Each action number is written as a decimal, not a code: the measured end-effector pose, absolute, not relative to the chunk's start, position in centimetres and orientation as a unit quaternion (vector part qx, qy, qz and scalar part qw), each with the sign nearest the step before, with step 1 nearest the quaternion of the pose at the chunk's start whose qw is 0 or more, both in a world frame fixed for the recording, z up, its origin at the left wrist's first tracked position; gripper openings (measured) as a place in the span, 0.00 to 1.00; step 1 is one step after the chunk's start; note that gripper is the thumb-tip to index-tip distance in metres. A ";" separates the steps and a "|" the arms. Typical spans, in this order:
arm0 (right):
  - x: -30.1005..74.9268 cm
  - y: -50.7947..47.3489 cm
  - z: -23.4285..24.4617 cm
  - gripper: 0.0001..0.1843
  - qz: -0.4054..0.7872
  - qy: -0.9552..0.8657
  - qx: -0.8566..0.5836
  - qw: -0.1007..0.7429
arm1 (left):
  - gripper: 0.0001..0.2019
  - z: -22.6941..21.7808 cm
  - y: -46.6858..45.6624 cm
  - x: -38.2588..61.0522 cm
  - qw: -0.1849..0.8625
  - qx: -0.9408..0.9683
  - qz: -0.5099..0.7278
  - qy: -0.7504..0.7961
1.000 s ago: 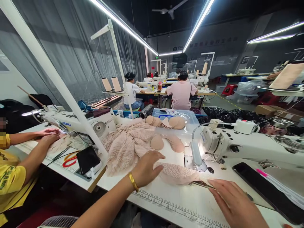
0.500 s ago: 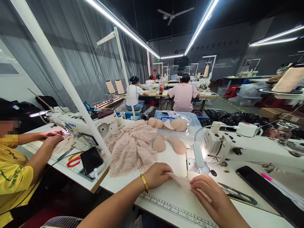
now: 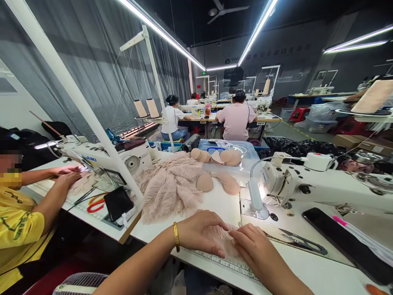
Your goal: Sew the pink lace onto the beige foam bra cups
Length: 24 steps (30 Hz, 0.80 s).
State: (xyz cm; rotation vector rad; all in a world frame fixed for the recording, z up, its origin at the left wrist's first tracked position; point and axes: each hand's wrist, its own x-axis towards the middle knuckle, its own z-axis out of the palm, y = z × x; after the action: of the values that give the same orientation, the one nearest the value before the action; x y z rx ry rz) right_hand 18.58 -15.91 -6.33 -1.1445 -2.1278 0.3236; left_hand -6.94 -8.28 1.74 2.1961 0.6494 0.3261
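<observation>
A: What changed?
B: Lace piece (image 3: 229,244) was pulled taut between both hands half a second ago; now lies flatter on the counter (image 3: 219,209). For the work, I'd judge: laid down and being arranged, not stretched.
A: Where exactly?
B: Near the counter's front edge, by the ruler tape (image 3: 235,267), left of the snips (image 3: 303,241), nearer that edge than the needle plate (image 3: 249,208).
A: Fingers?
B: Left hand (image 3: 198,231): released, thumb spread wide, lace showing in the gap. Right hand (image 3: 259,250): fingertips bunched on the lace; pinching or just pressing, can't tell.
A: Long axis?
B: Seems to run roughly along the front edge, slightly slanted. Ends partly covered by hands, so which way it points, can't tell.
</observation>
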 end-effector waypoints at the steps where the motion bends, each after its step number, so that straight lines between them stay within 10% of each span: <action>1: 18.1 -15.8 -6.4 0.16 0.136 -0.813 -0.444 0.351 | 0.29 1.8 -8.4 -6.9 0.404 0.866 0.133 0.262; 9: 18.6 -15.7 -5.6 0.17 0.249 -0.727 -0.508 0.388 | 0.07 -1.1 -7.6 -4.7 0.386 0.830 0.166 0.365; 20: 18.3 -16.9 -2.8 0.15 0.216 -0.662 -0.472 0.540 | 0.31 0.2 -5.3 -3.7 0.368 0.827 0.142 0.402; 24: 18.8 -15.9 -3.9 0.23 0.402 -0.538 -0.522 0.526 | 0.20 1.0 -0.4 -2.4 0.250 0.843 0.132 0.458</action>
State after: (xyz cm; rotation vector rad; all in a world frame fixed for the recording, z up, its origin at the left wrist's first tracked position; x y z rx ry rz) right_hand 18.75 -15.88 -3.89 -1.2473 -1.2855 0.9619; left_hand -2.40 -0.35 0.97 2.2943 1.2468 0.3603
